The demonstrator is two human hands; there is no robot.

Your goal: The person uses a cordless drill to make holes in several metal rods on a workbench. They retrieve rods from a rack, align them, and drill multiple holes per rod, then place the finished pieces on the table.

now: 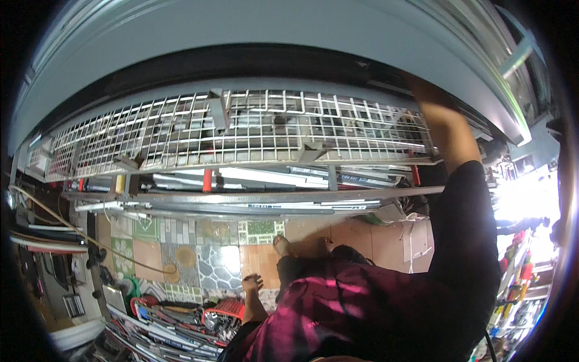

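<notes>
a: where should i look first?

b: at the right hand point(424, 95). it reaches to the far right, into the dark band point(241, 60) along the near edge of the grey panel point(271, 25). its fingers are lost in shadow, so i can't tell whether it grips anything.

a: and the left hand point(252, 282)?

b: low and near, over the floor point(386, 238), fingers loosely parted, with nothing in it that i can see.

a: how would you make that reach well?

b: slowly and by feel, since the fingertips are probably out of sight. i'd keep the wrist off the panel's edge, and the dark sleeve point(461, 223) clear of the wire mesh point(265, 134), which could snag it. i'd plant both feet point(281, 245) before leaning further.

a: what about the metal brackets point(218, 110)?

b: they jut from the mesh, well left of the arm; worth minding if it sweeps that way.

a: and the panel's looks?

b: broad, smooth, pale blue-grey, stretching left to right across the far side, beyond the mesh. it looks bowed, though i'd blame the lens. its right end catches a thin, bright edge.
</notes>
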